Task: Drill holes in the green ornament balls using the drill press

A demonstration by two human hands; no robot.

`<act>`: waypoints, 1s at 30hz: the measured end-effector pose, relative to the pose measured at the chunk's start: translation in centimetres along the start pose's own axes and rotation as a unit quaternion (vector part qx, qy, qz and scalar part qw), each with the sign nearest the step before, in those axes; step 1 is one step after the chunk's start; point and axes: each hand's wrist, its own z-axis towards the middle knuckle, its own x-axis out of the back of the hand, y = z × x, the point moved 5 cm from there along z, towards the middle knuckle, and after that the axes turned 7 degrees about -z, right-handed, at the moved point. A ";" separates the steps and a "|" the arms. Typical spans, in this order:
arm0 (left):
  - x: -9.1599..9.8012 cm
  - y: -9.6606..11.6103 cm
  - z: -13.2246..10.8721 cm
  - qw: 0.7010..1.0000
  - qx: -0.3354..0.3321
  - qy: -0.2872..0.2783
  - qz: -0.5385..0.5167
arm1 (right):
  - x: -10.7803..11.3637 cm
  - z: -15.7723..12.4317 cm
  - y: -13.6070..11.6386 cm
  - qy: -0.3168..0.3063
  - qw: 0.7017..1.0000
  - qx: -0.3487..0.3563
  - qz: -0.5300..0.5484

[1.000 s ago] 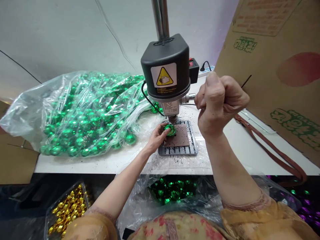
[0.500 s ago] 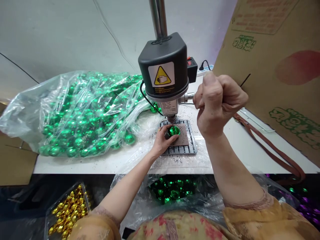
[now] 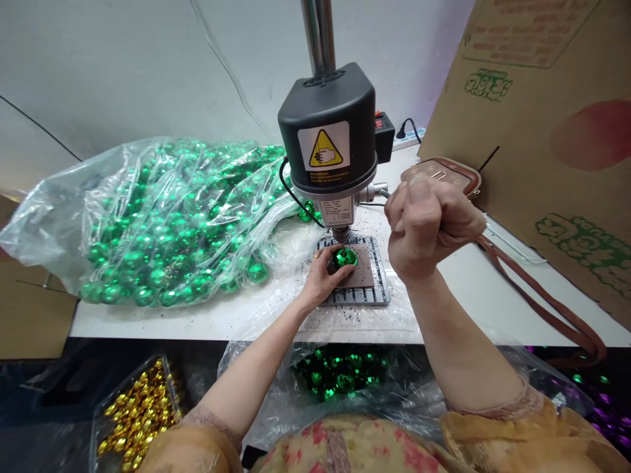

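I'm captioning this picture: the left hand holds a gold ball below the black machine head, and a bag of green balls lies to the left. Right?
No: the ball in the left hand is green, as the head view shows; the rest stands.

**Head-worn camera, facing forward and down on a drill press [image 3: 328,125]**

The view looks from head height above a floral top [image 3: 355,450] at bottom centre; forearms [image 3: 259,374] reach in from the lower edge. A white tabletop [image 3: 142,322] spans mid-frame, the wall [image 3: 123,72] the upper left. The drill press stands near, at upper centre.
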 end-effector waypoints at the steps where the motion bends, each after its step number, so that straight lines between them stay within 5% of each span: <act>1: 0.0 0.0 0.0 1.000 0.000 0.001 -0.001 | 0.0 0.0 0.1 -0.001 1.000 0.002 -0.005; 30: -0.1 -0.1 0.0 1.000 -0.002 0.006 -0.013 | 1.3 -1.8 0.5 -0.022 0.993 0.095 0.069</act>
